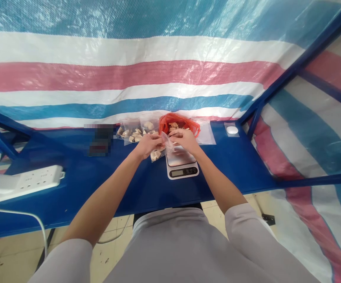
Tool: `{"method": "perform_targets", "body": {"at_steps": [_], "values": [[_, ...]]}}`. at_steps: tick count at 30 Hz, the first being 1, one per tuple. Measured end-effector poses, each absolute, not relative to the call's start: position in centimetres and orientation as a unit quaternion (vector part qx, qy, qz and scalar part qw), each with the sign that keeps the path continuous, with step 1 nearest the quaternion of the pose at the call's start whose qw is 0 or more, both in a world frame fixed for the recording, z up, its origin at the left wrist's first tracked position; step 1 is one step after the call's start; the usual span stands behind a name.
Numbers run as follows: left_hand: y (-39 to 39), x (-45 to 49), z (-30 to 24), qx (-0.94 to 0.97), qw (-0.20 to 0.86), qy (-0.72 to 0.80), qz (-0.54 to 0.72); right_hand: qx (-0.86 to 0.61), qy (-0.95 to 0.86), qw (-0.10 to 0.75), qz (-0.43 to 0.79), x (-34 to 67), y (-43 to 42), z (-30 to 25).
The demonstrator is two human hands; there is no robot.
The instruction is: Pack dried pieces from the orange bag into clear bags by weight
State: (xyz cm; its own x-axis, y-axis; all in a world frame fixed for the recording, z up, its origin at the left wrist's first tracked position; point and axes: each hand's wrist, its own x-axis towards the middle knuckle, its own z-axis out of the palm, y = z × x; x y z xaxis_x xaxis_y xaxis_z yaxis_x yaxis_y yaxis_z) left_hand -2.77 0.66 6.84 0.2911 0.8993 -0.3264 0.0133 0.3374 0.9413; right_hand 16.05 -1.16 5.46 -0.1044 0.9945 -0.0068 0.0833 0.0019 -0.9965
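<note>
Above a white digital scale [183, 173], a small clear plastic bag [167, 140] is held between my two hands. My left hand [149, 146] is closed on the bag's left side, with the fingers pinched together. From the right, my right hand [185, 138] has its fingertips closed at the bag's other edge. Just behind them an open red plastic bag [164, 120] contains tan dried slices [175, 125], their kind unclear. Filled clear bags [135, 131] of similar pale pieces lie to the left, and another filled bag [156, 155] rests below my left hand.
All this sits on a blue table [226, 165]. Flat clear bags [207, 133] lie at the right, near a round white item [232, 130] in a small bag. At the left are a white power strip [32, 181] and a blurred-out dark object [101, 140]. Striped sheeting [129, 74] hangs behind.
</note>
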Motion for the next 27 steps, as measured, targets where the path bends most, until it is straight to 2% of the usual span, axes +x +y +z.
{"method": "perform_targets", "body": {"at_steps": [15,19,23,27], "values": [[1.0,-2.3,6.9,0.448,0.671,0.476,0.349,-0.447,-0.572,0.449,0.521,15.7,-0.9,5.1],[1.0,-2.4,6.6,0.434,0.659,0.481,0.382,-0.479,-0.600,0.435,0.471,15.8,-1.0,5.1],[1.0,-2.6,6.2,0.433,0.649,0.476,0.407,-0.499,-0.682,0.368,0.387,15.9,-1.2,5.9],[0.8,-2.8,6.2,0.432,0.659,0.473,0.395,-0.492,-0.693,0.355,0.388,15.8,-1.1,6.3]]}}
